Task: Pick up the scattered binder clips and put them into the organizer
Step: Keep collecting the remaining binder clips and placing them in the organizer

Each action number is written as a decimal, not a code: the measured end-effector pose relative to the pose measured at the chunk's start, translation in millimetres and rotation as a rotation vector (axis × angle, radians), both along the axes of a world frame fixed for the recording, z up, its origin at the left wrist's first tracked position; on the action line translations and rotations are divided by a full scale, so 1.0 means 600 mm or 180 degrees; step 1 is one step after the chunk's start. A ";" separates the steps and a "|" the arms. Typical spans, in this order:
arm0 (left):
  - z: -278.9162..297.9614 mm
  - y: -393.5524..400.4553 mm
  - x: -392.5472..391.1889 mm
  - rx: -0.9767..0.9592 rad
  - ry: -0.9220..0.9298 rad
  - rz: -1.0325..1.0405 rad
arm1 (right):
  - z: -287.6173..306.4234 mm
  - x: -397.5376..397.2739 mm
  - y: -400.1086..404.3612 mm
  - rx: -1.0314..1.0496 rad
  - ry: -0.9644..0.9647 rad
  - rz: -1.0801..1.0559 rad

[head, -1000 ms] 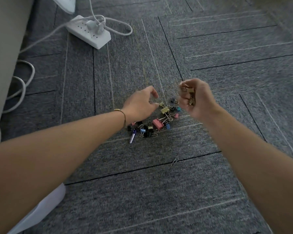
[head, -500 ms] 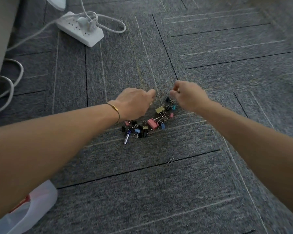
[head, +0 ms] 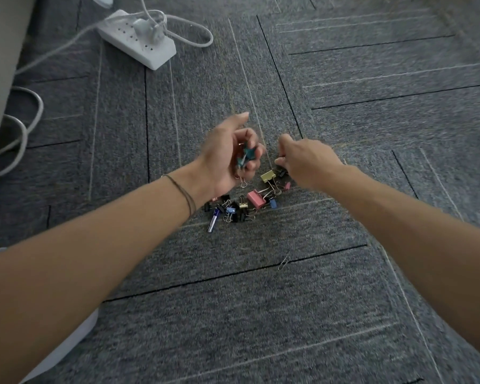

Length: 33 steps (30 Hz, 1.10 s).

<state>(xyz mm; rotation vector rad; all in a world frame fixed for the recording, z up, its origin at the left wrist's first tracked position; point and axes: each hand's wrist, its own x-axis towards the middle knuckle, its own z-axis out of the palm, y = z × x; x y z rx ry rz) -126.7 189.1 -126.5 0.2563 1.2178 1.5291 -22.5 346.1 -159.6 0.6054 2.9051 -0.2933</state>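
Grey carpet (head: 261,314) tiles with dark seams and pale thread lines fill the floor, a beige panel (head: 0,65) rising along the left edge, beside it a white power strip (head: 139,41) with a plug in it and looping cables (head: 20,128). The left hand (head: 230,153) is turned palm up, fingers curled round a few clips (head: 244,157), while the right hand (head: 305,159) pinches down at the far edge of the clip pile (head: 250,200) on the carpet; a lone paper clip (head: 284,263) lies nearer the camera

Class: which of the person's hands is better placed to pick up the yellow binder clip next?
Probably the right hand: its fingertips sit just above the yellow binder clip, while the left hand already cups several clips.
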 end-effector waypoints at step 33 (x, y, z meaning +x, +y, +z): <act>-0.022 -0.021 0.004 0.0159 -0.0877 -0.0350 | -0.012 0.066 -0.016 0.0028 0.0144 -0.0251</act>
